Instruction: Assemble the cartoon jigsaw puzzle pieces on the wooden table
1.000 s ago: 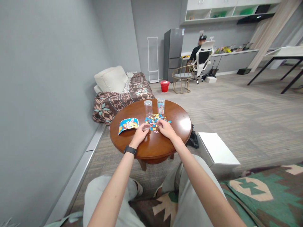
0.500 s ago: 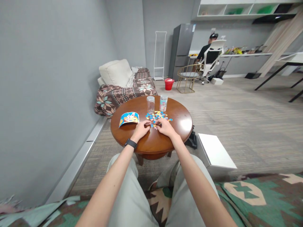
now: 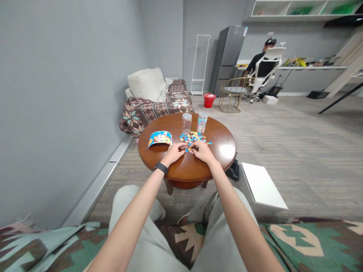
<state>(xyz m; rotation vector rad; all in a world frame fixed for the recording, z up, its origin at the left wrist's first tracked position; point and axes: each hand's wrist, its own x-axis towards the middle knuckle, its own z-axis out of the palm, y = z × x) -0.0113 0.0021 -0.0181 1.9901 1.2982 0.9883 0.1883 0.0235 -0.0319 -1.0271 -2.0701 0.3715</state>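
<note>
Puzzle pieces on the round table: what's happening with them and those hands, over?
Left hand and right hand at near edge of puzzle pieces, grip unclear. Pieces loosely spread. Clear jar and printed jar stand beyond, out of the hands' way.

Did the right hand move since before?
Yes, slightly left, judged against the printed jar: the right hand is now closer to the left hand.

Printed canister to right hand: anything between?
Yes: loose puzzle pieces, mostly blue and yellow, lie on the round table between the printed canister and the right hand, as the head view shows.
</note>
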